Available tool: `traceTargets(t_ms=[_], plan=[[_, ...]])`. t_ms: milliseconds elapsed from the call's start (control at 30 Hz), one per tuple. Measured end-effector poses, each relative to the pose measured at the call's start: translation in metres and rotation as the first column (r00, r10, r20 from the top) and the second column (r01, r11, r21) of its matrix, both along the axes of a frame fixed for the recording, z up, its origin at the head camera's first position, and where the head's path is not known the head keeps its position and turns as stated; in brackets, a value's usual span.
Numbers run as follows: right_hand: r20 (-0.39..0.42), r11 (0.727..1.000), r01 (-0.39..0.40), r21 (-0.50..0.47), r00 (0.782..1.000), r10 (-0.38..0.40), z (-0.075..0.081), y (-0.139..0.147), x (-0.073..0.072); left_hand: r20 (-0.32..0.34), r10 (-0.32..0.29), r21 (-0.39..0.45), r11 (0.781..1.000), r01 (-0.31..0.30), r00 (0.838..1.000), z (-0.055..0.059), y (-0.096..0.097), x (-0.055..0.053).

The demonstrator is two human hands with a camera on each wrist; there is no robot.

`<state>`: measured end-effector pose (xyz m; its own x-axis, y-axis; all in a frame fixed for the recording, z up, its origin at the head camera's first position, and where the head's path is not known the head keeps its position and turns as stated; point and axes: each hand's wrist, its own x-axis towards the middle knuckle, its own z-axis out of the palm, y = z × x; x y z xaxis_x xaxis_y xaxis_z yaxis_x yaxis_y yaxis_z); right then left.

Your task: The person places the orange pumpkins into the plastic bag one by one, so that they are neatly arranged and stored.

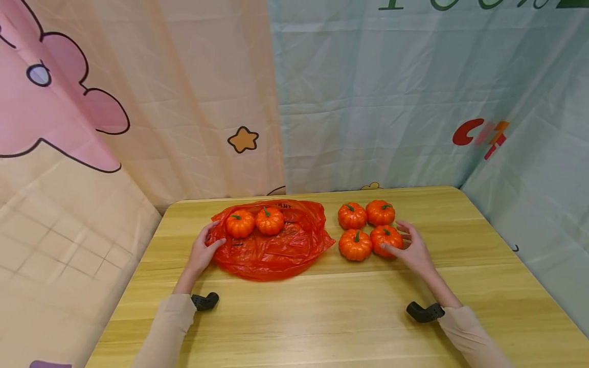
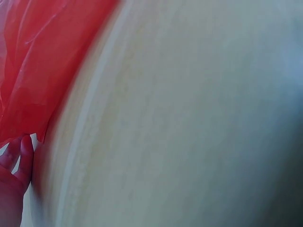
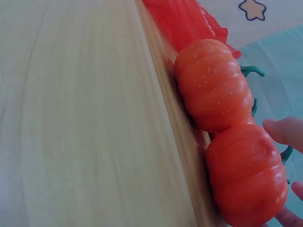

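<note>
A red plastic bag (image 1: pixel 276 255) lies spread on the table, with two small orange pumpkins (image 1: pixel 240 224) on it toward the back left. At the bag's left edge is my left hand (image 1: pixel 202 250), thumb and fingers apart, the fingertips touching the plastic. In the left wrist view, fingers (image 2: pixel 26 158) meet the bag's rim (image 2: pixel 28 113). To the right, several more pumpkins with green stems stand in a close group. My right hand (image 1: pixel 414 250) is at the group's front right pumpkin (image 1: pixel 385 240), thumb in front and fingers behind it, spread. In the right wrist view, the thumb (image 3: pixel 286 132) is near that pumpkin (image 3: pixel 246 175).
The wooden table (image 1: pixel 313 317) has its back edge against a printed curtain (image 1: pixel 368 112). A further curtain hangs along the right side. Black curved wrist pieces (image 1: pixel 205 301) sit at both sleeves. The other grouped pumpkins (image 1: pixel 355 245) stand beside the right hand's pumpkin.
</note>
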<state>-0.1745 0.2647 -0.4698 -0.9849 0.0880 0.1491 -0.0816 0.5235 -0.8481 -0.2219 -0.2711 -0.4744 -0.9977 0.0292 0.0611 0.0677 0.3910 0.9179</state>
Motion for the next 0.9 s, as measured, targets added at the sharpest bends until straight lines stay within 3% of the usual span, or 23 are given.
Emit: traceTargets(t_ms=[100,233,367,633,800,900], plan=[[0.026,1.0,-0.001,0.003,1.0,0.001,-0.001,-0.001,0.001,-0.011,0.004,0.009,1.0,-0.004,1.0,-0.009,-0.004,-0.005],[0.047,1.0,0.002,0.011,0.999,-0.003,-0.002,-0.002,0.001,-0.026,0.002,0.003,1.0,-0.002,1.0,-0.012,-0.005,-0.006],[0.053,1.0,0.002,0.021,0.999,-0.003,-0.003,-0.002,0.001,0.002,0.003,0.016,1.0,-0.003,1.0,-0.006,-0.003,-0.003],[0.071,0.999,0.005,0.044,0.997,-0.008,-0.006,-0.003,0.001,0.013,-0.007,0.012,1.0,0.007,1.0,0.021,0.009,0.013],[0.086,0.999,0.009,0.031,0.996,-0.011,-0.007,-0.002,0.0,0.015,-0.003,0.01,1.0,0.003,1.0,0.021,0.009,0.014],[0.088,0.999,0.007,0.032,0.996,-0.01,-0.007,-0.001,0.001,0.014,-0.005,0.013,1.0,0.005,1.0,0.013,0.005,0.007]])
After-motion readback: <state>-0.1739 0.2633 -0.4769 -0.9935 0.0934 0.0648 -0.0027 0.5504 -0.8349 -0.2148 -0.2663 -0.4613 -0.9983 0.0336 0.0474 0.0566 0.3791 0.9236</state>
